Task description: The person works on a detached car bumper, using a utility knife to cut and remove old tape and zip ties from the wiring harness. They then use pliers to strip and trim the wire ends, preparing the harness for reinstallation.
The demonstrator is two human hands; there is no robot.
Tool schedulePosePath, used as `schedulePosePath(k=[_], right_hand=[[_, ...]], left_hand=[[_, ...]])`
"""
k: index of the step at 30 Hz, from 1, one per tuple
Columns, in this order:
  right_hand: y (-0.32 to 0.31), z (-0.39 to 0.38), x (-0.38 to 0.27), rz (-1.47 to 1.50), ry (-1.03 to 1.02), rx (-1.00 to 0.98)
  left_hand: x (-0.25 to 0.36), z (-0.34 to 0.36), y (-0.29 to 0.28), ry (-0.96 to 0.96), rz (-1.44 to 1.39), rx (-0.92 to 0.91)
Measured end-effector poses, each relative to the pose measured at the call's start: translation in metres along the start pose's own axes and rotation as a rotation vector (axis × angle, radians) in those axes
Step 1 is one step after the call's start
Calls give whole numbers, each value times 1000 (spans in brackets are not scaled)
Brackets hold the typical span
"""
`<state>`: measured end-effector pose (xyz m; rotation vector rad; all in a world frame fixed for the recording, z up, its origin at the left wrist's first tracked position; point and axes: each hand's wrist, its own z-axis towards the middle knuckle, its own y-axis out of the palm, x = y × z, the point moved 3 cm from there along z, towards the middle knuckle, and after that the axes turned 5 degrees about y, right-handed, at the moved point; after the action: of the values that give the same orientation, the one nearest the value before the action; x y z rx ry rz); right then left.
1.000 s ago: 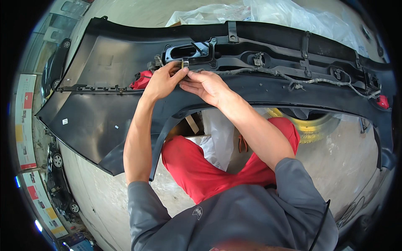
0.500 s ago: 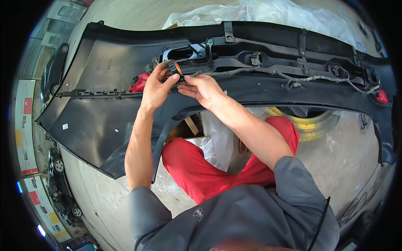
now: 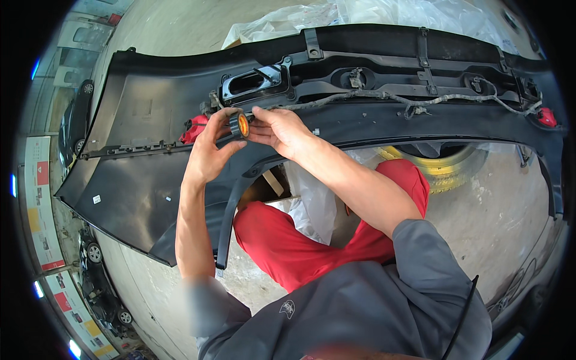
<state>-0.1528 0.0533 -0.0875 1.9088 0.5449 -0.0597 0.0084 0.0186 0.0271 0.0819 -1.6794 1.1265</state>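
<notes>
Head view: black tape roll (image 3: 234,125) in both hands (image 3: 207,153) (image 3: 289,133), lower than before, orange core (image 3: 243,126) more visible

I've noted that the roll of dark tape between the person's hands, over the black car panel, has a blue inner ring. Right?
The inner ring is orange, not blue, as the head view shows; the roll of dark tape is between left hand and right hand, over the black car panel.

Between the hands (image 3: 207,157) is a tape roll (image 3: 240,125); plastic sheeting (image 3: 384,17) lies behind the panel (image 3: 138,210).
</notes>
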Motion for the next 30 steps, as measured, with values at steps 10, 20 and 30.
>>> schedulePosePath(k=[10, 20, 30], right_hand=[[-5, 8, -1, -226, -55, 29], [-12, 11, -3, -324, -41, 35], [0, -5, -5, -357, -1, -29]], left_hand=[[11, -11, 7, 254, 418, 1], [-16, 15, -14, -40, 140, -74], [-2, 22, -8, 118, 367, -45]])
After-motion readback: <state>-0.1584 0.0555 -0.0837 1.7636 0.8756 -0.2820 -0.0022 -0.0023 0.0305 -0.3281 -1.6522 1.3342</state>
